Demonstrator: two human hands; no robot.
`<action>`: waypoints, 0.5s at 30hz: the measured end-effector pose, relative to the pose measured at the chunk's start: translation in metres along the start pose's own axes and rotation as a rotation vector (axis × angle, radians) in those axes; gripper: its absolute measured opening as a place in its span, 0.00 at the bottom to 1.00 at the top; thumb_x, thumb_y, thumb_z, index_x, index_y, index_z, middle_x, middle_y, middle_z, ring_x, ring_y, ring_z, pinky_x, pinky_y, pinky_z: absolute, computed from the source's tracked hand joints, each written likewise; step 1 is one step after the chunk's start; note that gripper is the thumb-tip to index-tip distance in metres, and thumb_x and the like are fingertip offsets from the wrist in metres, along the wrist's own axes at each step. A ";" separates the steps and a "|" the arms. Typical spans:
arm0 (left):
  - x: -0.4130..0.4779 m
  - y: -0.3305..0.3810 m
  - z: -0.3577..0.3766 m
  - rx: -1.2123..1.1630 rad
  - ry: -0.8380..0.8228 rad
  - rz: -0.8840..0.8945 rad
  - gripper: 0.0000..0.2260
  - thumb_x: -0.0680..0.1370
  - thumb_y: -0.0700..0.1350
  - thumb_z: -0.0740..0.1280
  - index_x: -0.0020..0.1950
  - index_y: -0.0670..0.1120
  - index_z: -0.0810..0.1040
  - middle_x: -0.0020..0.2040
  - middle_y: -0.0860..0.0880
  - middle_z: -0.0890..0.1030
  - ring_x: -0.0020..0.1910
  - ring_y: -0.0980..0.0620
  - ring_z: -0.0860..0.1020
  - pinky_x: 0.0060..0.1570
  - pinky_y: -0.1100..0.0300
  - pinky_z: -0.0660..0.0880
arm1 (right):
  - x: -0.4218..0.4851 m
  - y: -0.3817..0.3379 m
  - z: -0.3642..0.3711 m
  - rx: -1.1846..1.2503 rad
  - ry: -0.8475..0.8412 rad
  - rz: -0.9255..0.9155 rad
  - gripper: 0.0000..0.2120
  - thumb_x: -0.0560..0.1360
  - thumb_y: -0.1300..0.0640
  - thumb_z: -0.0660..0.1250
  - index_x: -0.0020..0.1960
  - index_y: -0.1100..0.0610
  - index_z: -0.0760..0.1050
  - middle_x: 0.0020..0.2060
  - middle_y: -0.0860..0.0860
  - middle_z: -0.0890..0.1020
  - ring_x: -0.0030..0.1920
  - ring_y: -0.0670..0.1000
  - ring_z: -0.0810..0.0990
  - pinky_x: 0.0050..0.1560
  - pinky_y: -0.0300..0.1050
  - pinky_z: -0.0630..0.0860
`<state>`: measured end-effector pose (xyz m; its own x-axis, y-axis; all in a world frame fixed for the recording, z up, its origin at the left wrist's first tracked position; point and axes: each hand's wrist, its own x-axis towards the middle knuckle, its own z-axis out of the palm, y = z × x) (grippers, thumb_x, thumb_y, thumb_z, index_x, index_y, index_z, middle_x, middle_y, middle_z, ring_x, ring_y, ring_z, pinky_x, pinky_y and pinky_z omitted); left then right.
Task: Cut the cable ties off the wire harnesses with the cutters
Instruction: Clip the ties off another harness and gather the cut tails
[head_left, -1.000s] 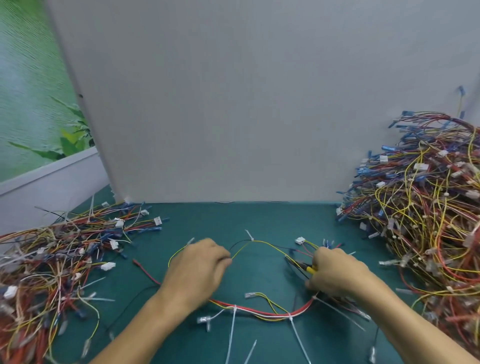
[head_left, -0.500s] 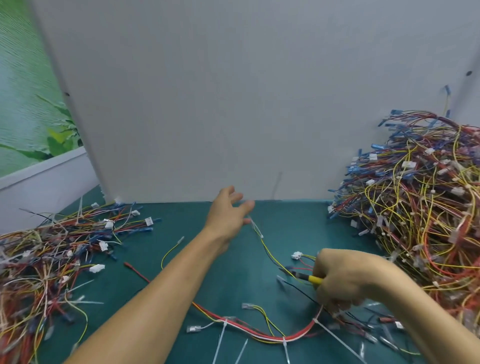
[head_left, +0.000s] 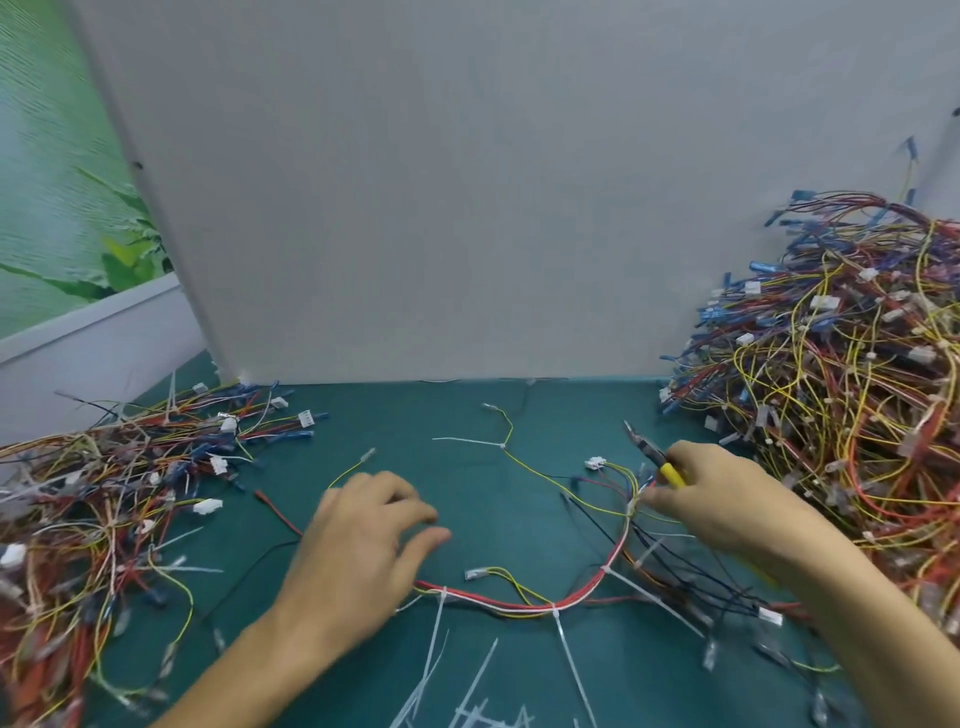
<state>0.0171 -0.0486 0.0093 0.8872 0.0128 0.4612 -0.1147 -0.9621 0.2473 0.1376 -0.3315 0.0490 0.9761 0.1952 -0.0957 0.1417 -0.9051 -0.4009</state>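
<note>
Lying in a shallow curve on the green desk (head_left: 415, 415), the harness (head_left: 519, 605) of red, white and yellow wires sits in the middle, just in front of the person. Three white cable ties (head_left: 555, 616) are cinched round it, their long tails pointing toward the near edge of the desk.

Beyond the harness's right end, the cutters (head_left: 649, 452) are in the air with their tips pointing up and away from it, touching no wire. The right hand (head_left: 727, 499) has its fingers curled round the yellow handle. Its fingertips reach the spot where the harness's right end fans out into thin yellow, blue and black wires. A small white connector (head_left: 596, 462) lies just past that fan.

Over the harness's left end is the left hand (head_left: 363, 545), palm down, fingers loosely bent, thumb out, with nothing in its grasp. It is blurred, so I cannot tell whether it touches the wires.

A thin yellow wire (head_left: 535, 470) runs off from the right end toward the back, carrying another tie. On the near side of the harness lies a scatter of loose ties (head_left: 467, 701). Left of it spreads a low pile of wires (head_left: 104, 493); right of it a taller heap of wires (head_left: 841, 389). Behind it stands a grey board (head_left: 467, 208).
</note>
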 end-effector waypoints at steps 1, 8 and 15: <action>-0.003 -0.008 -0.005 0.026 0.032 -0.104 0.06 0.75 0.51 0.69 0.44 0.52 0.83 0.41 0.55 0.79 0.43 0.50 0.77 0.45 0.53 0.73 | -0.001 0.001 0.001 -0.017 0.031 0.006 0.12 0.74 0.44 0.67 0.43 0.51 0.72 0.40 0.51 0.78 0.43 0.53 0.77 0.40 0.47 0.71; 0.010 -0.059 -0.014 0.165 -0.339 -0.750 0.26 0.74 0.67 0.61 0.35 0.46 0.80 0.37 0.48 0.82 0.42 0.45 0.80 0.45 0.55 0.77 | 0.005 0.002 0.025 0.040 0.043 0.139 0.12 0.71 0.43 0.67 0.45 0.51 0.74 0.45 0.55 0.79 0.47 0.58 0.78 0.51 0.52 0.76; 0.025 -0.044 0.004 -0.141 -0.328 -0.814 0.12 0.66 0.57 0.76 0.34 0.49 0.82 0.26 0.52 0.81 0.35 0.54 0.82 0.36 0.61 0.75 | 0.008 -0.001 0.040 0.024 0.018 0.171 0.13 0.70 0.42 0.68 0.45 0.50 0.76 0.46 0.55 0.79 0.48 0.59 0.77 0.48 0.48 0.75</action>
<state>0.0460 -0.0068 0.0061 0.7987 0.5786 -0.1651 0.5724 -0.6462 0.5048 0.1389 -0.3137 0.0121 0.9885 0.0321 -0.1478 -0.0304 -0.9150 -0.4022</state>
